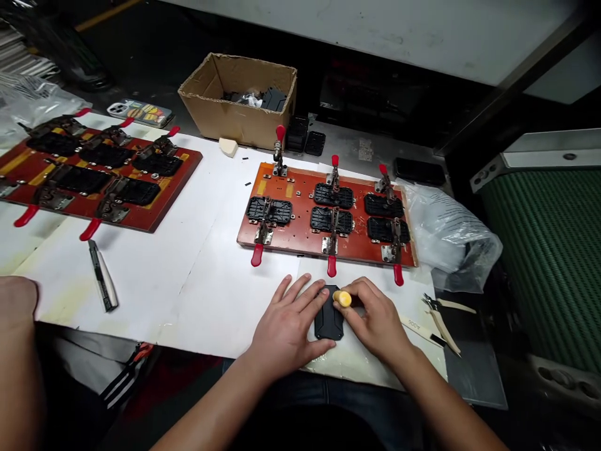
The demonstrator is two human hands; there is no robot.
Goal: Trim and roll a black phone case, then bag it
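Observation:
A black rectangular plastic cover (329,319) with cut corners and raised lines lies on the white paper in front of me. My left hand (287,326) is spread open, its fingertips and thumb resting on the cover's left side and lower edge. In my right hand (375,316), thumb and fingers pinch a short yellow round-ended stick (344,299) over the upper right of the cover. The stick's lower end is hidden, so I cannot tell whether it touches the surface. Just beyond my hands is a red-brown fixture board (300,241) bearing several black parts under red-handled toggle clamps.
Another clamp board (162,207) sits at the left, near a utility knife (102,275) and another person's arm (19,332). Behind stands a cardboard box (235,119) of parts. Nippers (444,322), a plastic bag (453,238) and a green conveyor belt (549,250) are at the right.

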